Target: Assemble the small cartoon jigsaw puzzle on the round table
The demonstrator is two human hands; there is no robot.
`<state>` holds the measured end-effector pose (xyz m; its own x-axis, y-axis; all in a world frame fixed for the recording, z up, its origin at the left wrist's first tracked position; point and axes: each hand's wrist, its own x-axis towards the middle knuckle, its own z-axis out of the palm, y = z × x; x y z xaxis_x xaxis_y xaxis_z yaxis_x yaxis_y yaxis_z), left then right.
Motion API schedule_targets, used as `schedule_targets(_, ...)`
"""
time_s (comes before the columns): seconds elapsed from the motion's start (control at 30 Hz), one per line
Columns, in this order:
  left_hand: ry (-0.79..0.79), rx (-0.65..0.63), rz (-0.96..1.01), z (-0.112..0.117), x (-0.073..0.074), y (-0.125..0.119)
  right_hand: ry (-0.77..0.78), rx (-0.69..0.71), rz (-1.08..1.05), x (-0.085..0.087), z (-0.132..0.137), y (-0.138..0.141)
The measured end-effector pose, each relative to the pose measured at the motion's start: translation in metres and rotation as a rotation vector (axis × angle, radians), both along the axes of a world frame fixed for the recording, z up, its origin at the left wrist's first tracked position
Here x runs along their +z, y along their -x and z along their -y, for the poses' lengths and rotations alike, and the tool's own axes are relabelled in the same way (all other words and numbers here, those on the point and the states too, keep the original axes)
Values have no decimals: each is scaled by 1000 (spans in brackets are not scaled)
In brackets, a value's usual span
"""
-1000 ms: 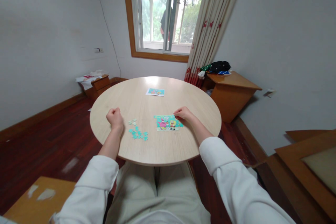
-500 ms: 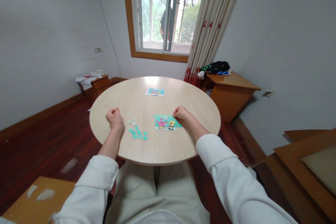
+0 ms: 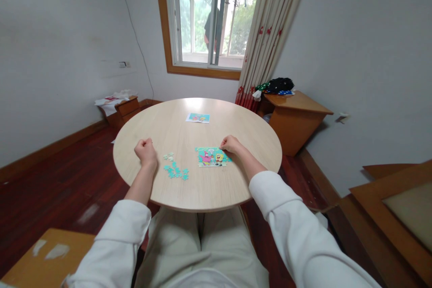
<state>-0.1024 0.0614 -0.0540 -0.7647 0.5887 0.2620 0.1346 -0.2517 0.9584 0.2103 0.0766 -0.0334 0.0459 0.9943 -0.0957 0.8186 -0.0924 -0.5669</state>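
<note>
A partly built cartoon jigsaw point(image 3: 211, 157) lies on the round pale wood table point(image 3: 197, 186) in front of me. My right hand point(image 3: 231, 143) rests at its upper right corner, fingers curled down onto the edge; whether they pinch a piece is hidden. My left hand point(image 3: 146, 150) is a closed fist on the table, left of several loose teal pieces point(image 3: 175, 170). A small reference picture point(image 3: 197, 118) lies farther back on the table.
A low wooden cabinet point(image 3: 294, 119) with dark clothes on it stands at the right by the curtain point(image 3: 266, 31). A small cabinet with papers point(image 3: 118, 105) sits at the left wall. Behind the window point(image 3: 209, 13) a person stands outside. Wooden furniture borders the lower corners.
My right hand has crept slightly left along the jigsaw's top right edge. The left fist has stayed put. The view has shifted a little.
</note>
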Motion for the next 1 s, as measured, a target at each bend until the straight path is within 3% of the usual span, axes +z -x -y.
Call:
schedule_targets(0.13,6,6,0,1,2,-1,-99,25,14,-4,1,2)
schedule_targets(0.27,3,7,-11,0,2,0,-185,-40,-66,-15,0,0)
schedule_targets(0.43,24,13,-20,0,1,1,-476,-303,-743,-32,3,-15)
schedule_targets(0.5,26,9,-13,0,1,1,-497,-395,-1007,-35,5,-22)
schedule_targets(0.63,36,-40,84,2,3,-1,-508,-409,-1336,-33,9,-30)
schedule_targets(0.87,47,-202,234,3,3,-2,-464,-360,-1379,-33,12,-27)
schedule_targets(1.0,111,-226,63,2,-2,5,-454,-368,-1376,-33,13,-25)
